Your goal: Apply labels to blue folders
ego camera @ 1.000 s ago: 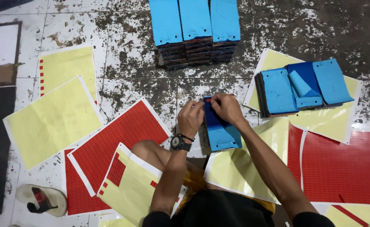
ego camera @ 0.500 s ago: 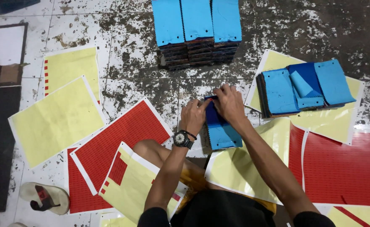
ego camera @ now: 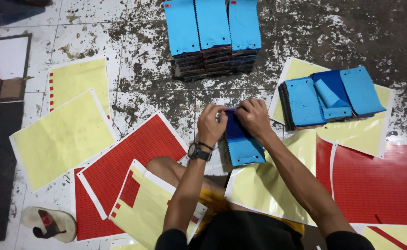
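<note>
Both hands [ego camera: 233, 121] pinch blue swatch bundle [ego camera: 242, 143] top edge.

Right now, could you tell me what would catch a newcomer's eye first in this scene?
Probably the bright blue swatch bundle at centre, gripped at its top edge by the left hand and right hand. Next, the tall blue stacks on the stained floor above, and the red sticker sheets and yellow sheets spread around the person.

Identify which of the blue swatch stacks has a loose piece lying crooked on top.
The stack on the right, resting on a yellow sheet: a small blue piece lies tilted across it. The stacks at the top lie flat and even.
</note>
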